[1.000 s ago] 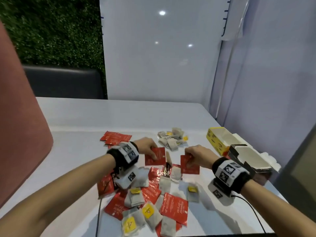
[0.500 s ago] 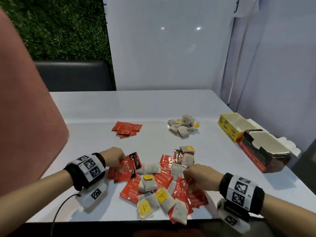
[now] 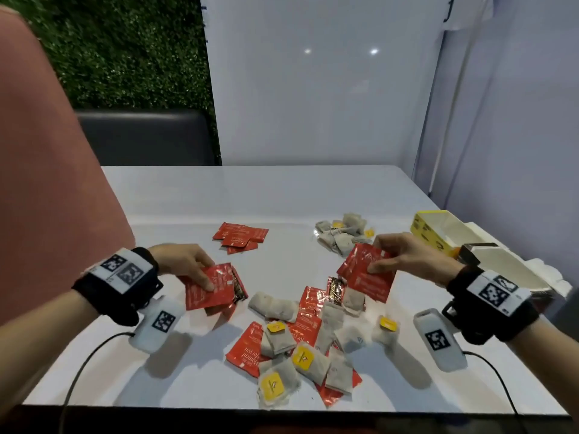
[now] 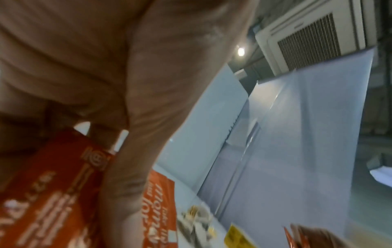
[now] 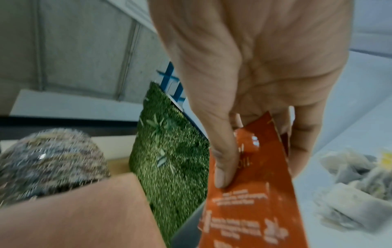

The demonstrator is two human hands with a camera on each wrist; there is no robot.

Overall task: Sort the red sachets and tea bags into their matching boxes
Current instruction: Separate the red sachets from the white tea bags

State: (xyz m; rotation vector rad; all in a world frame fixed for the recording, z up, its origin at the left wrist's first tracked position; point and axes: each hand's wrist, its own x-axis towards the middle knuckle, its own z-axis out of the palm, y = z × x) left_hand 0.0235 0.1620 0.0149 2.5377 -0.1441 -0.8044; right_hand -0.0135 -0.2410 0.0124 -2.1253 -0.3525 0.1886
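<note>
Head view: nearest me, the mixed heap (image 3: 300, 346) has thinned. My left hand (image 3: 185, 264) now pinches several red sachets (image 3: 210, 289), my right hand (image 3: 407, 255) maybe two more (image 3: 366, 274), lifted toward the sorted red pile (image 3: 239, 238); boxes (image 3: 470, 255) wait right.

Black wristbands (image 3: 119, 286) with white coded tags, white cabled camera pods (image 3: 440, 339), bare forearms
</note>
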